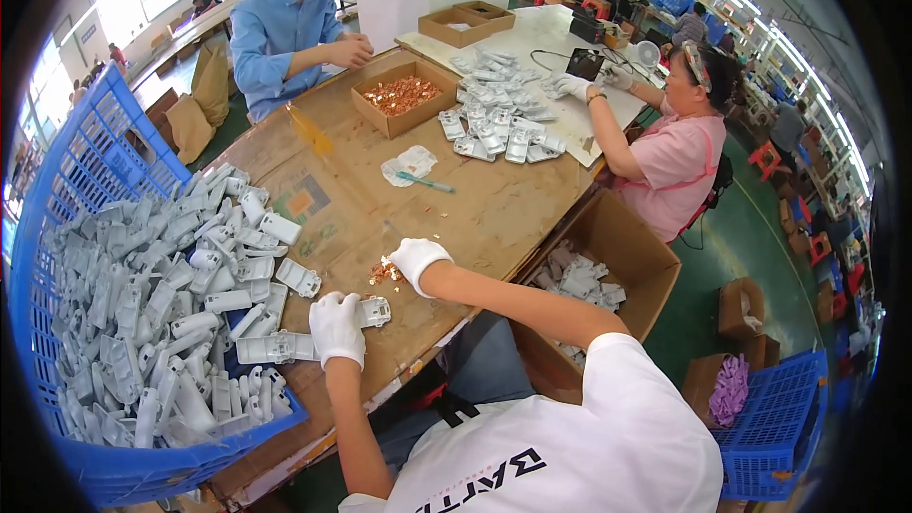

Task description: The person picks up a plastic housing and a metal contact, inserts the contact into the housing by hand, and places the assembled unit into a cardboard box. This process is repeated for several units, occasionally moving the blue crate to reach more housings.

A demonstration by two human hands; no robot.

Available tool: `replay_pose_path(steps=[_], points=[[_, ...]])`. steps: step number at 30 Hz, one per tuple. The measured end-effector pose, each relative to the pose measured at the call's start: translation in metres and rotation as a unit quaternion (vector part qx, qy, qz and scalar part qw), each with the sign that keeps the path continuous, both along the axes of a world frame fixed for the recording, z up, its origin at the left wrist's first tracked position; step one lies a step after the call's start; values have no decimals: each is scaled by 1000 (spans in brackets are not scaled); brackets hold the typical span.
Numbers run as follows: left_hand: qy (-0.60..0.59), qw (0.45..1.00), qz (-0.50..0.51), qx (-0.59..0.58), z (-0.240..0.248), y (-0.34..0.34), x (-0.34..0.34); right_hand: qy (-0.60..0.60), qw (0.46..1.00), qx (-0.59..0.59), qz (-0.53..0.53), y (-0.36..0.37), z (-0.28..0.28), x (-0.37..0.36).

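Observation:
My left hand [338, 328], in a white glove, is closed on a light-grey plastic housing [377, 312] that lies on the table, its end sticking out to the right of my fingers. My right hand [419, 263], gloved too, has its fingers bent together at a small heap of copper-coloured metal pieces [384, 273]; what its fingertips pinch, if anything, is hidden. Close to my left hand, another plastic housing [298, 277] rests on the table beside the big pile of plastic parts [180, 294].
A blue plastic crate [104, 128] stands at the left. Further back are a cardboard tray [397, 100] of copper pieces, a pen [425, 181] and a housing pile [499, 114]. A deep carton [632, 271] is under my right arm. Two people sit across and right.

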State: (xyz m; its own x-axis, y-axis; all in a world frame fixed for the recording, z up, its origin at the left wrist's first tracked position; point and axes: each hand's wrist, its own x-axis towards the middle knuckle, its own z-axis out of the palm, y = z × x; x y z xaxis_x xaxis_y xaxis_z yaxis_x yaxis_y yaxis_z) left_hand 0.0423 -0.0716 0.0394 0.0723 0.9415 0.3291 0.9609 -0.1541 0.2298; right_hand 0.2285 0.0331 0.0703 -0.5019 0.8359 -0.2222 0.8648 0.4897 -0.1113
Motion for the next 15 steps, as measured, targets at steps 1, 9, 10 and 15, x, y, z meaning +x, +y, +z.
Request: replay_pose_path(steps=[1, 9, 10, 15], points=[[9, 1000, -2, -15, 1, 0, 1, 5, 1000, -15, -17, 3, -2, -2], [-735, 660, 72, -140, -33, -19, -7, -31, 999, -26, -30, -7, 21, -3], [-770, 624, 30, -127, -43, -21, -7, -30, 999, -21, -19, -9, 24, -2], [-809, 573, 13, -133, 17, -41, 40, 144, 986, 83, -34, 7, -4, 28]])
